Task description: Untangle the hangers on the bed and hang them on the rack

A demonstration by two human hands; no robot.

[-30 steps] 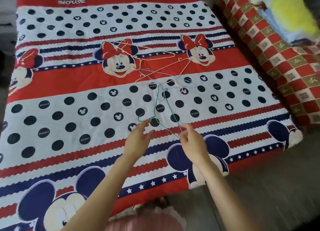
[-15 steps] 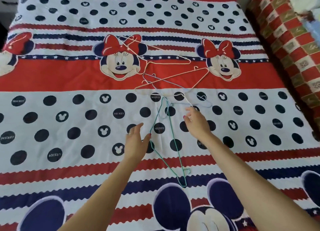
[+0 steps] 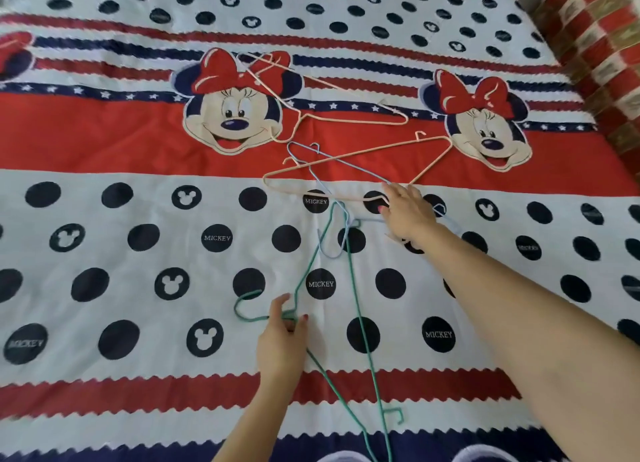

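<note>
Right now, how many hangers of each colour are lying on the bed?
Green hanger: 1
Light blue hanger: 1
Pink hangers: 2
Total: 4

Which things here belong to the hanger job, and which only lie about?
Job:
green hanger, gripped at its neck by left hand
blue hanger
two pink hangers
right hand, reaching onto the tangle
bed

Lying about:
checkered blanket at the far right
</note>
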